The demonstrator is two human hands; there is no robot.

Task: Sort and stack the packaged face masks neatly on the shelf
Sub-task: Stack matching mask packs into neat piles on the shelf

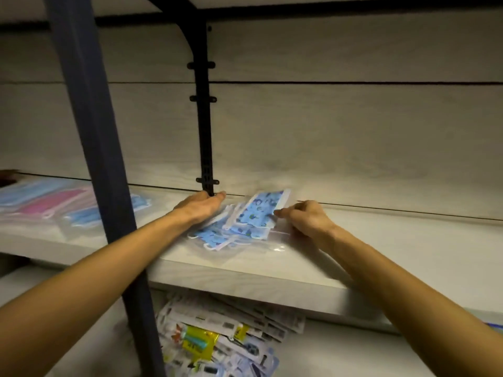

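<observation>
Head camera view: a person is reaching both bare arms onto a pale wood-grain shelf (pixel 353 248), working at a loose pile of packaged face masks (pixel 239 227) lying near the shelf's back edge, just below a black wall bracket (pixel 204 131). A dark blue upright post (pixel 89 131) is crossing the front edge of the shelf on the left. Beyond it, towards the shelf's left end, a separate group of pink and blue mask packs (pixel 54 208) is lying flat, apparently sorted apart by colour. On the lower shelf, under the front edge, a heap of carded retail packs (pixel 217 341) is sitting; its printing is too blurred to read.

The left hand (pixel 200 206) is lying with fingers straight against the pile's left side, seemingly acting as a stop to square the packs. The right hand (pixel 304 219) is pinching the clear wrapper of the top blue patterned pack (pixel 261 208), tilting its far end up, probably to align it over the others. No brand or lettering is legible on the masks.
</observation>
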